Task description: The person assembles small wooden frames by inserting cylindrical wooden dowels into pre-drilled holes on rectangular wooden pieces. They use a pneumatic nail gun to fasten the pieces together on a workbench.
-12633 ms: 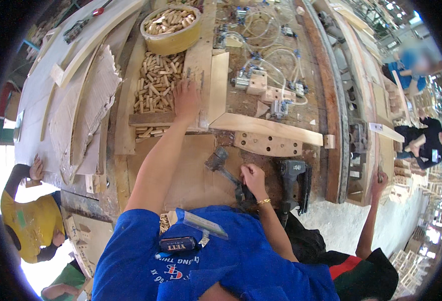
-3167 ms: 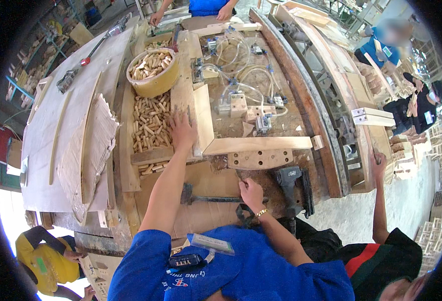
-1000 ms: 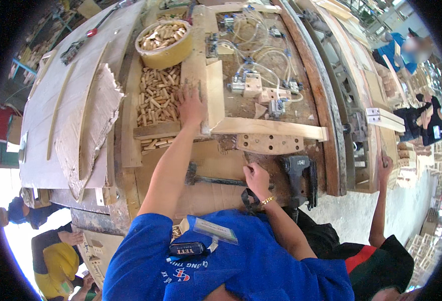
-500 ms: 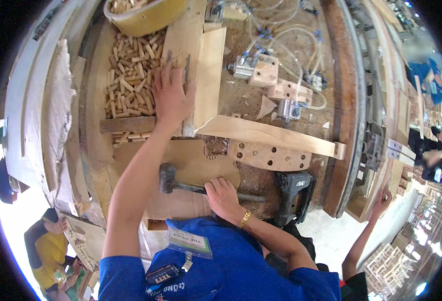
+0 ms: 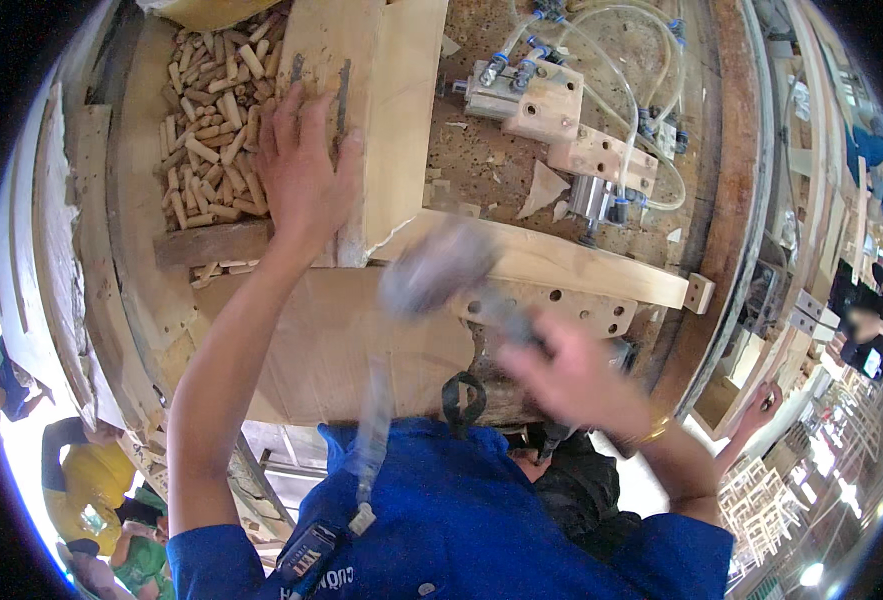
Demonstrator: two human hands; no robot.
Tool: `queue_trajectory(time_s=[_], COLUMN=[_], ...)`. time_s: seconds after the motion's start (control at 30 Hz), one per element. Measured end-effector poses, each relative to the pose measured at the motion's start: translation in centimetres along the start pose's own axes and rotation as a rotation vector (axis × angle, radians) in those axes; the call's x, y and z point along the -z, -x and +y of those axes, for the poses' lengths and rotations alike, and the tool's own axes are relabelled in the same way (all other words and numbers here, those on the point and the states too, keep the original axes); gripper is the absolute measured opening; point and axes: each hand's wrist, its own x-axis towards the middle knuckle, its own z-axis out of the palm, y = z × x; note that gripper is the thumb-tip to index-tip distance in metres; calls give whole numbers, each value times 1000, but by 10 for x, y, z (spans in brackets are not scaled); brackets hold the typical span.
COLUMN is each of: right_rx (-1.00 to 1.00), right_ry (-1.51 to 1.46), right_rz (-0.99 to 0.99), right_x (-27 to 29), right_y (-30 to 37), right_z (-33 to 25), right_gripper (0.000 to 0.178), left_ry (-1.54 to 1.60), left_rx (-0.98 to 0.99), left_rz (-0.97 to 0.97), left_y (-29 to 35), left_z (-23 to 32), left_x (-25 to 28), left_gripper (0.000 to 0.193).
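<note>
My right hand (image 5: 581, 385), smeared by motion, is closed round the handle of a mallet (image 5: 436, 265). Its dark head is blurred and hangs in front of the near end of a pale wooden rail (image 5: 601, 268). My left hand (image 5: 306, 185) lies on a wooden board (image 5: 321, 45) beside the dowel bin, fingers stretched forward and thumb apart. Loose wooden dowels (image 5: 211, 135) fill the bin just left of that hand. A second pale board (image 5: 401, 130) stands right of it, meeting the rail at a corner. Under the rail sits a drilled wooden block (image 5: 601, 315), partly hidden.
Pneumatic cylinders (image 5: 496, 95) with clear hoses and wooden blocks are mounted on the bench at right. Brown cardboard (image 5: 301, 340) covers the near bench. A yellow tub (image 5: 221, 12) stands over the dowels. Another person's hand (image 5: 761, 405) shows at right; a person in yellow (image 5: 101, 475) is at left.
My right hand has lifted the mallet off the cardboard and swung it up and right toward the rail. My left hand stays on the board. The view has shifted and the badge has swung.
</note>
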Motion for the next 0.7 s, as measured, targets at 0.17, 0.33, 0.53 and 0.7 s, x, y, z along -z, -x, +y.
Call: queue_trajectory(time_s=[0.17, 0.33, 0.53, 0.7], right_rx=[-292, -237, -174, -184], right_ry=[135, 602, 456, 197], right_rz=[479, 200, 168, 159], right_x=[160, 84, 81, 31], right_y=[-49, -58, -60, 5], right_z=[-58, -19, -40, -3], right_gripper=[26, 26, 15, 23], left_ry=[16, 38, 45, 118], left_rx=[9, 24, 22, -59], left_rz=[3, -26, 6, -123], left_y=[2, 1, 6, 9], left_z=[1, 2, 0, -4], left_x=[-2, 2, 3, 3], left_gripper=[51, 51, 48, 51])
